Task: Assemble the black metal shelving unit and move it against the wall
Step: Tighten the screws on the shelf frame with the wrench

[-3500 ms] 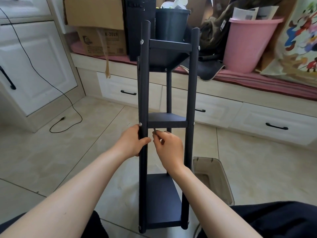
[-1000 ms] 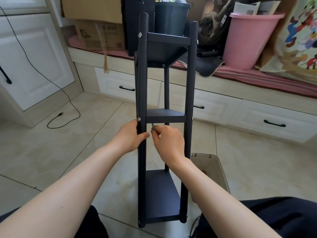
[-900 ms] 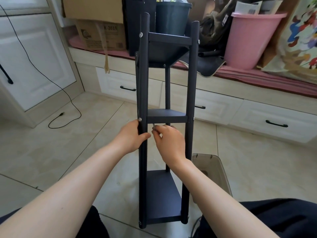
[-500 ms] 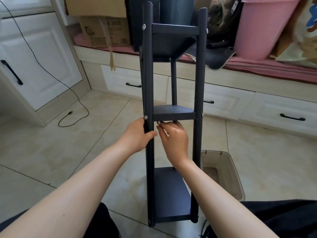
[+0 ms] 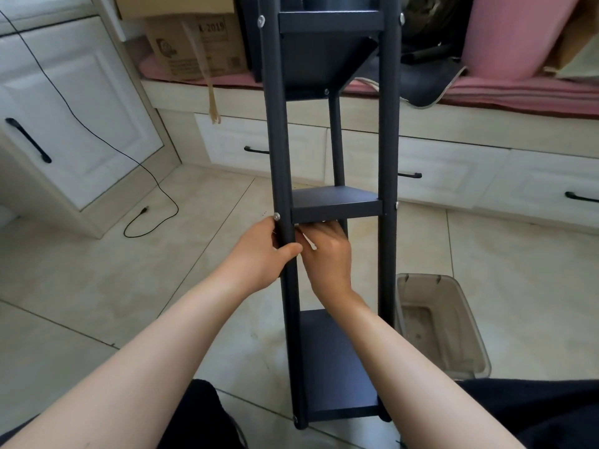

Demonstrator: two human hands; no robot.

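Left hand around shelf post

A home room: tiled floor, white drawers under a cushioned window seat, cardboard boxes.

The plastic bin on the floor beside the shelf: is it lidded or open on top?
Open. The plastic bin shows no lid; you look straight down past its rim to its bare bottom.
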